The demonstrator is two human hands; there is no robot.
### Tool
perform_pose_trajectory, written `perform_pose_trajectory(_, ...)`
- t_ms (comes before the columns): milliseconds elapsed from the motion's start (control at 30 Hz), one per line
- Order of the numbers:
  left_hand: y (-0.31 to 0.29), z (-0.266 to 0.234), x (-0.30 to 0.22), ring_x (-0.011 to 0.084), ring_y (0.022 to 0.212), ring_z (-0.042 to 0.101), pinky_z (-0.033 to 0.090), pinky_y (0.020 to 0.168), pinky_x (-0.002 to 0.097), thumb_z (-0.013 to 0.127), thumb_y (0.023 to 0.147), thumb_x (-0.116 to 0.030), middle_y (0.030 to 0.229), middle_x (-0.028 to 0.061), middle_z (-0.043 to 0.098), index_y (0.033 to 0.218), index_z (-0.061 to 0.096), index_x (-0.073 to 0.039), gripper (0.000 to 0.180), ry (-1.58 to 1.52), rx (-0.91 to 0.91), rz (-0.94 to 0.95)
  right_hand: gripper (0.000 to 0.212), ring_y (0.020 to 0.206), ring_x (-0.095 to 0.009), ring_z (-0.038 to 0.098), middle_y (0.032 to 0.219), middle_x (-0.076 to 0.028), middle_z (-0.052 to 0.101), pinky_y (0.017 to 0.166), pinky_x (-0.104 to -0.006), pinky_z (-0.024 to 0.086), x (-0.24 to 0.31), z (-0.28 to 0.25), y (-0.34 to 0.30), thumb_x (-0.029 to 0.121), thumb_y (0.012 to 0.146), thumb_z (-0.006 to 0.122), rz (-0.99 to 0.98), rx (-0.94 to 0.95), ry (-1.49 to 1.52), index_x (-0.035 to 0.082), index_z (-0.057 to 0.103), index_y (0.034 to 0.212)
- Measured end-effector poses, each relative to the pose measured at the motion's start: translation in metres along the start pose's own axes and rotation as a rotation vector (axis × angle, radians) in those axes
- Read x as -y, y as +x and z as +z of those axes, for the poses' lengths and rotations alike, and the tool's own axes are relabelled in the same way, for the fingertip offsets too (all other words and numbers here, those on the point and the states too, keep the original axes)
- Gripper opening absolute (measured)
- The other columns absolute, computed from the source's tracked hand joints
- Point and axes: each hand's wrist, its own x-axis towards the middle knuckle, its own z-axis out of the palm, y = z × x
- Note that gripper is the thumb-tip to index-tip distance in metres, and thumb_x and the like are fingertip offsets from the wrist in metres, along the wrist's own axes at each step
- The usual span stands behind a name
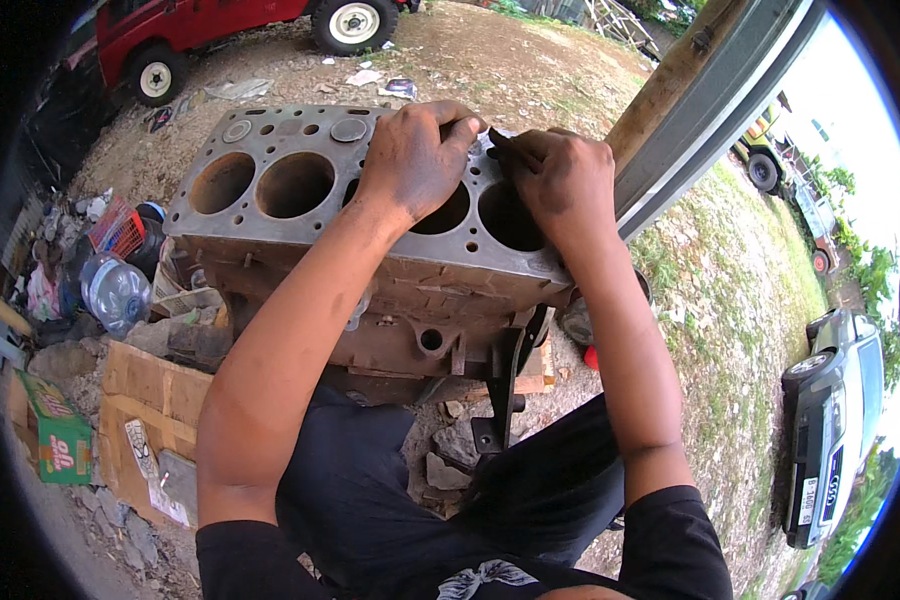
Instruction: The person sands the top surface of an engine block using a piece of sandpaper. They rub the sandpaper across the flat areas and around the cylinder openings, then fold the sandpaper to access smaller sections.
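In front of me stands an engine block (370, 240) with a flat grey deck, rusty sides and several large cylinder bores. Above the far edge of its right half, my left hand (415, 155) is closed, thumb and fingers pinched together. Just right of it, my right hand (570, 180) is closed too, over the rightmost bore (505, 222). A small dark piece (499, 142) shows at the right fingertips, but its kind is unclear. What the left fingers hold, if anything, is hidden. Two round metal discs (349, 130) sit in the deck left of my hands.
A wooden post (670, 100) and a metal beam rise close to my right hand. Left of the block lie a clear plastic bottle (116, 292), cardboard (150, 405) and a green box (60, 430). Stones (450, 455) lie between my legs. Parked vehicles stand farther off.
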Motion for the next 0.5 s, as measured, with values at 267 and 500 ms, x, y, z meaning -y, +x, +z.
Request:
perform_pose_trajectory(267,-0.003,-0.004,0.012,0.0349,0.100,0.077,0.057,0.093,0.0439,0.063,0.104,-0.033,0.103,0.0159,0.082,0.113,0.082,-0.005,0.036,-0.008,-0.029,0.013,0.010,0.081,-0.041,0.074,0.084,-0.018,0.075,0.079,-0.0506,0.060,0.010,-0.014,-0.015,0.016,0.081,0.079,0.101,0.026,-0.010,0.008,0.079,0.088)
perform_pose_trajectory(500,-0.012,-0.004,0.011,0.0406,0.100,0.076,0.057,0.093,0.0473,0.067,0.100,-0.030,0.101,0.0206,0.080,0.111,0.082,-0.005,0.031,0.046,-0.019,-0.027,0.010,0.082,-0.041,0.075,0.084,-0.019,0.076,0.078,-0.0514,0.059,0.023,-0.012,-0.011,0.017,0.081,0.079,0.084,0.032,-0.119,0.010,0.081,0.088)
